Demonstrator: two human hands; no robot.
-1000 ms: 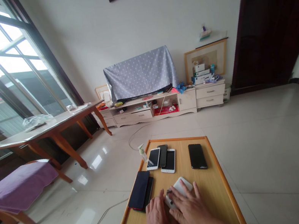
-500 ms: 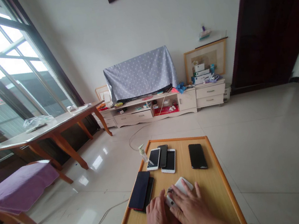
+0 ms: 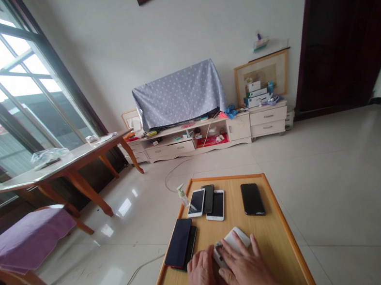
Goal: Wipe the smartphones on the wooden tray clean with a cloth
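A white phone (image 3: 243, 236) lies slanted on the small wooden table (image 3: 274, 240), partly covered by my hands. My right hand (image 3: 248, 270) rests on top of it with its fingers spread. At the phone's near left end my left hand (image 3: 202, 278) is closed, its fingers bent together against the edge. Left of my hands, a dark phone with a red edge (image 3: 178, 243) overlaps another black phone (image 3: 193, 244). Farther back lie two white-framed phones (image 3: 196, 203) with a dark phone (image 3: 209, 199) between them. A black phone (image 3: 252, 199) lies alone at the right.
A small pump bottle (image 3: 183, 196) stands at the table's back left edge. A raised wooden rim (image 3: 298, 251) borders the tabletop. Beside it, a cable (image 3: 133, 275) runs over the tiled floor. A chair with a purple cloth (image 3: 30, 237) stands to the left.
My right hand and the white phone under it have shifted very slightly right and toward me. My left hand stays at the phone's edge.
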